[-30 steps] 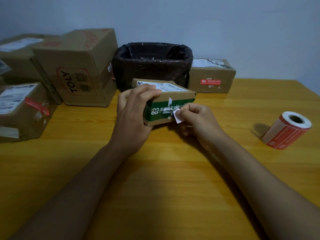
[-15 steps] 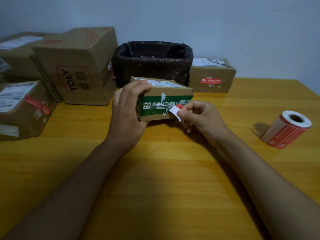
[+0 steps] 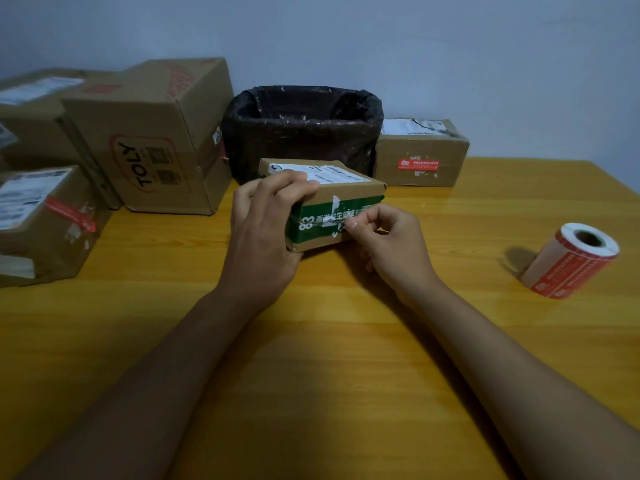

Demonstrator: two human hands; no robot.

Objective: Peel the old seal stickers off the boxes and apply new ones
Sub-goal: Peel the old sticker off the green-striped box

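A small cardboard box (image 3: 346,194) with a green printed band and a white shipping label on top sits tilted on the wooden table (image 3: 311,358). My left hand (image 3: 263,230) grips its left end, fingers curled over the top. My right hand (image 3: 388,240) has its fingertips curled against the box's green front face, picking at torn white remains of the old seal sticker (image 3: 330,220). A roll of red and white seal stickers (image 3: 571,261) lies on its side at the right of the table, away from both hands.
A black-lined bin (image 3: 301,129) stands right behind the small box. A box with a red sticker (image 3: 420,154) is to the bin's right. Several larger cardboard boxes (image 3: 152,140) are stacked at the back left, one (image 3: 41,220) bearing a red seal strip.
The peeled white sticker piece my right hand pinched is no longer visible. That hand has moved back against the green face, and the box has shifted slightly right.
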